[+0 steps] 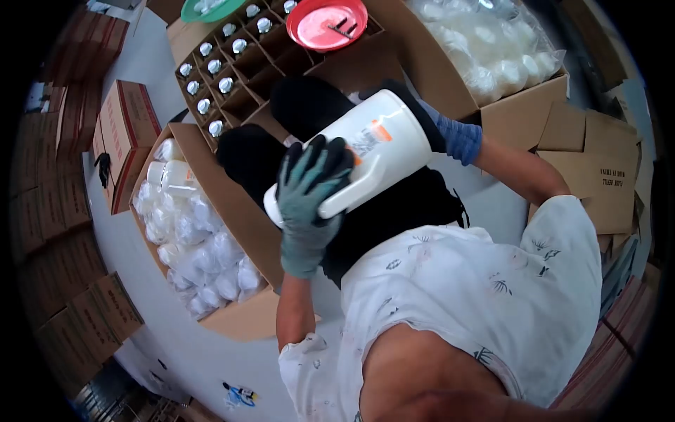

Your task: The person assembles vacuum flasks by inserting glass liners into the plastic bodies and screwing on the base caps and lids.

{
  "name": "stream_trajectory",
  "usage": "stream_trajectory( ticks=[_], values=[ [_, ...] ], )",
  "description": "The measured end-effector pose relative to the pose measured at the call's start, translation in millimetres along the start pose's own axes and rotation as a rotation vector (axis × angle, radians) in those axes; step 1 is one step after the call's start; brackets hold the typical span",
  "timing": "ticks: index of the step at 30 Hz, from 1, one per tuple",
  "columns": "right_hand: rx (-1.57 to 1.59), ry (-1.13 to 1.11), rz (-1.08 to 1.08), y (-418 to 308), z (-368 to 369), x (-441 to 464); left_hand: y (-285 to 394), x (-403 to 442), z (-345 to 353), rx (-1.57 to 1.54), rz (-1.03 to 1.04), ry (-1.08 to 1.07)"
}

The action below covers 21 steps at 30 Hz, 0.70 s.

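Note:
A white plastic jug (395,133) with a moulded handle and an orange-and-white label lies tilted across my lap. My left hand (309,200), in a grey-green and black glove, is wrapped round its lower-left end beside the handle. At the opposite, upper-right end my right hand (422,116), in a black and blue glove, grips the jug; its fingers are mostly hidden behind it. Just beyond my knees stands a divided carton (247,70) with several white-capped bottles (225,84) in its compartments.
A red basin (309,28) holding small dark pieces rests on the divided carton, near a green basin (207,10). Open boxes of plastic-wrapped white containers stand left (204,232) and right (503,60). Flattened cardboard (590,162) lies right; stacked cartons (70,295) line the left.

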State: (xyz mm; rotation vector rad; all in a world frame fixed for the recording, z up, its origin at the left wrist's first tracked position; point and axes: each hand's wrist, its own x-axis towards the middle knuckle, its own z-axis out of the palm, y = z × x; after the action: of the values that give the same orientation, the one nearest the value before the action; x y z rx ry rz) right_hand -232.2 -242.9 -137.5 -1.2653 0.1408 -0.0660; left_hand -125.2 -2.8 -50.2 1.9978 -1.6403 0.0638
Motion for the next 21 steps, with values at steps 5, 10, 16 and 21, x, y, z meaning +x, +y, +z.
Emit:
stream_trajectory(
  ticks=[5,10,16,21],
  values=[
    [-0.62,0.129,-0.613,-14.0,-4.1,22.9,-46.9,-18.1,18.5,-0.837,-0.685,0.176],
    [0.805,-0.208,0.359,34.0,-47.6,40.1,-11.6,39.7,-12.0,0.034,0.021,0.087],
    [-0.184,0.058,-0.333,-36.0,0.8,40.5,-43.7,24.0,15.5,-0.703,-0.544,0.269],
    [0.297,-0.067,0.106,13.8,-45.1,68.2,-52.2,49.6,1.4,-0.458,-0.208,0.216]
  ],
)
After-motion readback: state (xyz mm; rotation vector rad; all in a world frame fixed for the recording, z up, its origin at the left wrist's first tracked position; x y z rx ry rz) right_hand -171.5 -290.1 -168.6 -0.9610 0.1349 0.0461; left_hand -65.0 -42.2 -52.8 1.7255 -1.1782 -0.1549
